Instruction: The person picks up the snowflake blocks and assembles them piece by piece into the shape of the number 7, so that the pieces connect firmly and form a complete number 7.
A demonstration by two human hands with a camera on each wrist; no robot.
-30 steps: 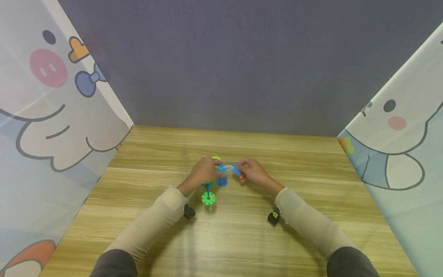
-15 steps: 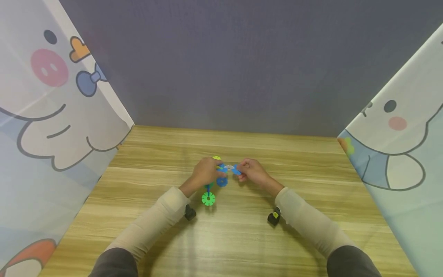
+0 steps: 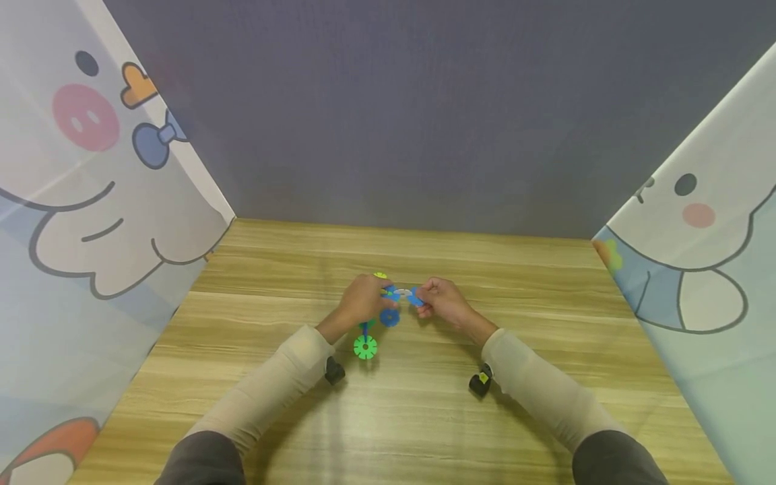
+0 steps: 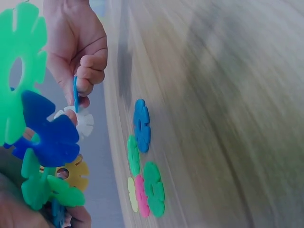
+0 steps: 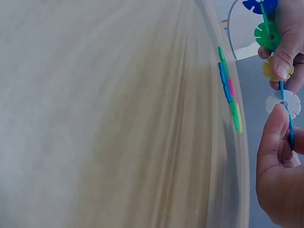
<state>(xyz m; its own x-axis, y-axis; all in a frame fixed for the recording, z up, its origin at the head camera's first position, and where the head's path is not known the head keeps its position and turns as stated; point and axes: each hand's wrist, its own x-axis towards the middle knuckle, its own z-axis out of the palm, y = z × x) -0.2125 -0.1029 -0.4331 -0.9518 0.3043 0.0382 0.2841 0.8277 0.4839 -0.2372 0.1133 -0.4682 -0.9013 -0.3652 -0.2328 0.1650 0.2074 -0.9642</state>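
My left hand (image 3: pixel 359 300) grips a chain of slotted plastic snowflake discs joined edge to edge. In the left wrist view the chain has a large green disc (image 4: pixel 33 71), a dark blue disc (image 4: pixel 53 133) and a yellow disc (image 4: pixel 80 175). Beyond the yellow one, a white disc (image 5: pixel 273 103) bridges the gap between my hands. My right hand (image 3: pixel 447 300) pinches a blue disc (image 3: pixel 415 297) between thumb and fingers, its edge at the white disc. How deep their slots engage cannot be told. Fingers hide part of the chain.
Several loose discs lie on the wooden table (image 3: pixel 424 417) under my left hand: a blue disc (image 4: pixel 141 126), a pink disc (image 4: pixel 141 195), a green disc (image 4: pixel 154 190) and others. A grey panel (image 3: pixel 412 114) stands behind; printed panels flank both sides.
The blue disc in my right hand has tilted slightly, and the white disc beside it shows at a flatter angle. My left hand has shifted a little to the right.
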